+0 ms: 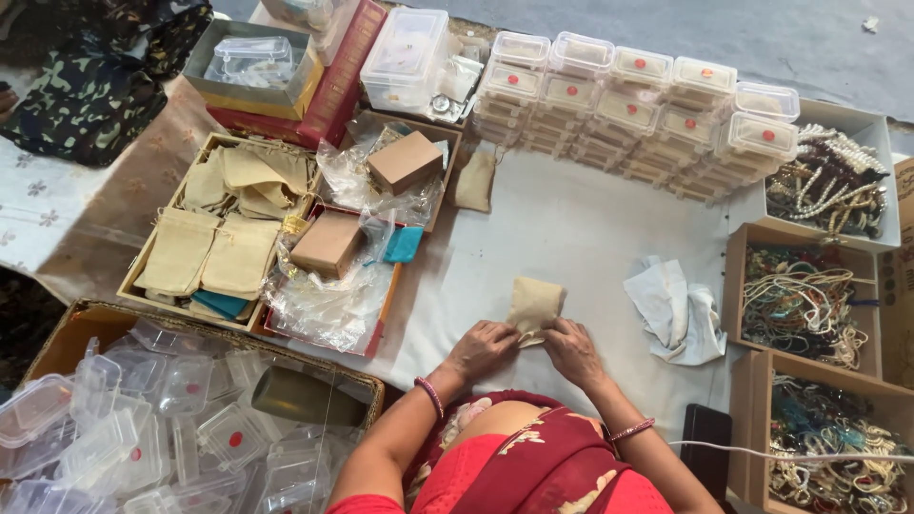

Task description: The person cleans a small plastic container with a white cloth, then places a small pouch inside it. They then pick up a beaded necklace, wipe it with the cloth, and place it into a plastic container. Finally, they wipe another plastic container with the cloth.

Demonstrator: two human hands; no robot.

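A small beige cloth pouch [535, 303] lies on the white cloth-covered surface in front of me. My left hand [482, 347] pinches its lower left corner. My right hand [572, 349] grips its lower right edge. Both hands rest on the surface with fingers closed on the pouch's bottom end. What is inside the pouch is hidden.
A crumpled white cloth [677, 309] lies to the right. Boxes of bead necklaces [805, 297] stand at far right. Stacked clear lidded containers [636, 107] line the back. A tray of beige pouches [224, 228] and brown boxes [328, 243] sits left; a carton of clear plastic boxes [143, 428] lower left.
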